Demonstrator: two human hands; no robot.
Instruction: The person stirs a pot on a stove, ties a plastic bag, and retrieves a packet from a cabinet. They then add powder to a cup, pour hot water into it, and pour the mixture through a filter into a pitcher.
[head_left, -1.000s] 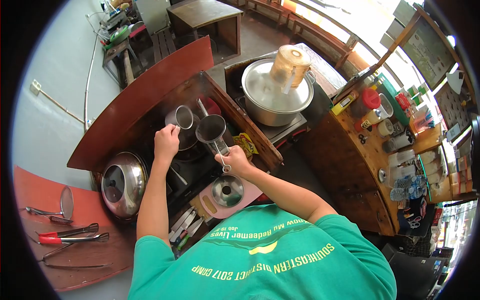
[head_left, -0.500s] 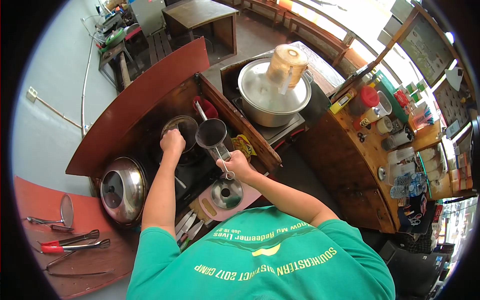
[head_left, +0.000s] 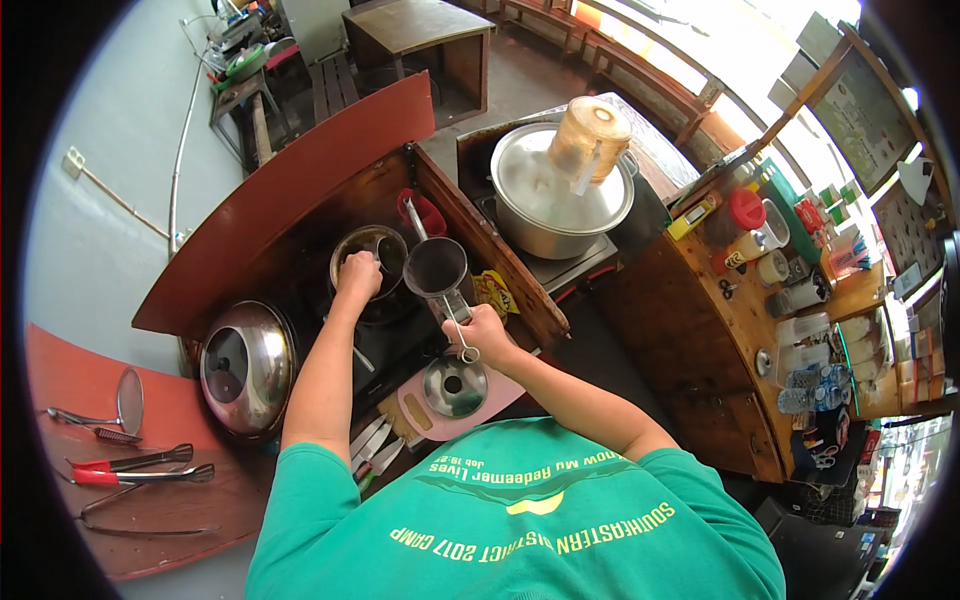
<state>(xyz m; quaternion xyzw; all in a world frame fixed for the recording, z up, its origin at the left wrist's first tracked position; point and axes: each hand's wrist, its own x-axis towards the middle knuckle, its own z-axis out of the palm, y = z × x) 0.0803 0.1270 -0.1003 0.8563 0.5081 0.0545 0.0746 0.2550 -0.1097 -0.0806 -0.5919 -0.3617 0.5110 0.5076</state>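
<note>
My left hand (head_left: 358,276) is closed at the near rim of a round metal pot (head_left: 345,245) on the stove. A small dark cup-shaped utensil (head_left: 387,252) shows beside its fingers, inside the pot; the fist hides most of its grip. My right hand (head_left: 481,335) is wrapped round the handle side of a deep metal mug (head_left: 436,268) with a dark inside. A thin wire handle (head_left: 463,335) ending in a ring sticks out past my fingers. Below the right hand, a shiny funnel-like lid (head_left: 455,387) with a central hole lies on a pink cutting board (head_left: 412,412).
A domed lidded wok (head_left: 250,370) stands at left, near tongs (head_left: 140,470) and a strainer (head_left: 128,400). Knives (head_left: 372,445) lie close to my body. Beyond a wooden partition (head_left: 490,245) stands a big lidded pot (head_left: 560,205). A wooden counter (head_left: 700,320) at right holds bottles and containers.
My left hand has shifted slightly right over the pot, and the dark cup-shaped utensil now shows beside it. My right hand keeps its hold on the mug. The whole view has shifted a little.
</note>
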